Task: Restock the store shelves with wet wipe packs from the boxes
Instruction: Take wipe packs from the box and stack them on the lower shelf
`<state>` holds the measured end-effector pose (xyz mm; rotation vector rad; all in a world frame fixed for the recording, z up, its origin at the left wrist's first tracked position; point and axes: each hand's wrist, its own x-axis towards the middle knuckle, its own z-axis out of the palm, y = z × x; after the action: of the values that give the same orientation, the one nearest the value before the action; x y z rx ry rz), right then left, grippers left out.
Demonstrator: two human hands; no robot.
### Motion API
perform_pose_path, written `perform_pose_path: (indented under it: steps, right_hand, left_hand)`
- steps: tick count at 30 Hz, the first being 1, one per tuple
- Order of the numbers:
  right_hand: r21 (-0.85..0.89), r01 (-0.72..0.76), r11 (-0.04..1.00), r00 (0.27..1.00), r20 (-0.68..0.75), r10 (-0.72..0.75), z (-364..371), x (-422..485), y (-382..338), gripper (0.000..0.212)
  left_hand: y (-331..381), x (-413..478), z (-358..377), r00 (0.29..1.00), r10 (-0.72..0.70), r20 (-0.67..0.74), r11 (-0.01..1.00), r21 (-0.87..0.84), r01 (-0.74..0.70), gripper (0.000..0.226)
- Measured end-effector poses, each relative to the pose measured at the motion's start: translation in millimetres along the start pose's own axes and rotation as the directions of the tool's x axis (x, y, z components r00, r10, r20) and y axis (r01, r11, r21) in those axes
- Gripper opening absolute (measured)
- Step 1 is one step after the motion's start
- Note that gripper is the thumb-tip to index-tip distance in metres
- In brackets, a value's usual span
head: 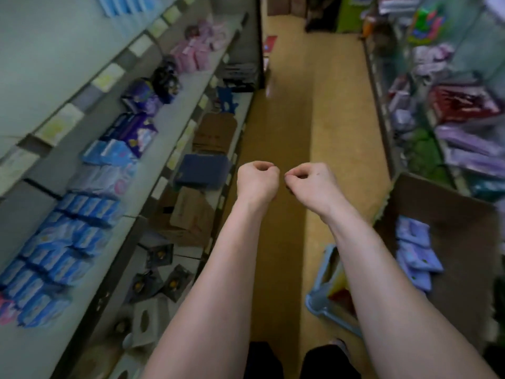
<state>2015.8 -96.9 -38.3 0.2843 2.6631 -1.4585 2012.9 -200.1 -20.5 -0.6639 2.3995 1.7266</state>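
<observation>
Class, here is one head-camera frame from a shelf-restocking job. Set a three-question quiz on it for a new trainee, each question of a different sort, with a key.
1. True or false: the left hand holds a wipe pack.
2. Where are loose purple-blue packs waiting? A) in the cardboard box on the person's right, B) on the floor, C) in the blue crate.
3. Fill in: the right hand is loosely curled and ____.

Key: 1 false; 2 A; 3 empty.
</observation>
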Motion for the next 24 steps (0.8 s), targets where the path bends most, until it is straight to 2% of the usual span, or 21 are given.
perform_pose_path:
  steps: [7,13,19,24]
  right_hand:
    - [0.051,-0.209,0.977,0.976,-0.057,0.212,-101.8,12.8,114.8,0.025]
    - [0.116,-0.374,0.920,0.923,-0.052,0.382,-150.7,11.3,211.7,0.024]
    - [0.184,-0.577,0.795,0.814,0.048,0.579,-142.4,3.4,305.5,0.026]
    - [0.166,-0.742,0.649,0.670,0.156,0.726,-113.1,-13.0,367.5,0.029]
  left_hand:
    - [7.0,-24.6,150.1,0.967,-0.119,0.226,0.989,0.117,0.094,0.018]
    - [-18.4,-37.0,248.2,0.894,-0.283,0.348,0.948,0.245,0.204,0.014]
    - [-72.1,-32.6,299.7,0.800,-0.480,0.359,0.854,0.397,0.335,0.011]
    - [-123.6,-19.2,321.5,0.711,-0.629,0.315,0.733,0.544,0.408,0.011]
